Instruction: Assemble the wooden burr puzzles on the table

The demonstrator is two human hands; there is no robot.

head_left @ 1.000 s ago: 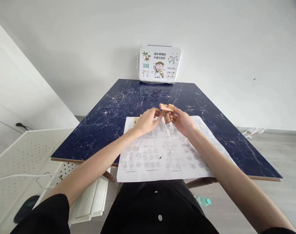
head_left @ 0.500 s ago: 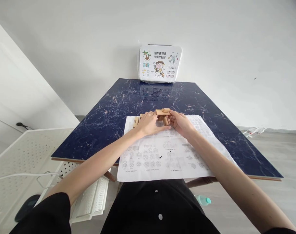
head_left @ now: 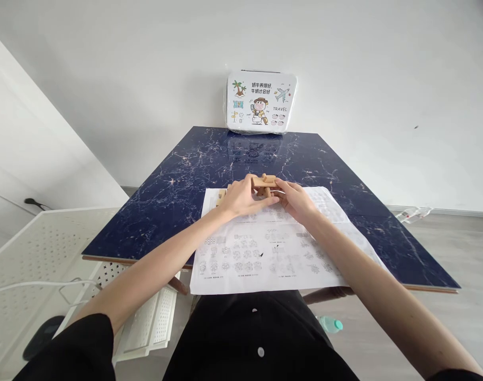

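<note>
Between my two hands is a cluster of notched wooden puzzle pieces (head_left: 264,182), partly fitted together, just above the far part of a printed paper sheet (head_left: 241,283). My left hand (head_left: 242,200) grips its left side, with the thumb reaching across the front. The fingertips of my right hand (head_left: 295,202) close on the right end. Some of the lower pieces are hidden by my fingers. Beside my left hand, more wooden pieces (head_left: 221,196) lie at the sheet's far left edge. Small line diagrams cover the sheet.
The sheet lies on a dark blue marbled table (head_left: 162,196). At its far edge a white cartoon-printed case (head_left: 261,100) leans against the wall. A white perforated rack (head_left: 46,238) with a cable stands at left. A bottle (head_left: 331,324) is on the floor.
The wooden cluster has tilted slightly, and a short rod now shows on its top. My left thumb has risen a little toward its front. Both hands keep hold of it.
</note>
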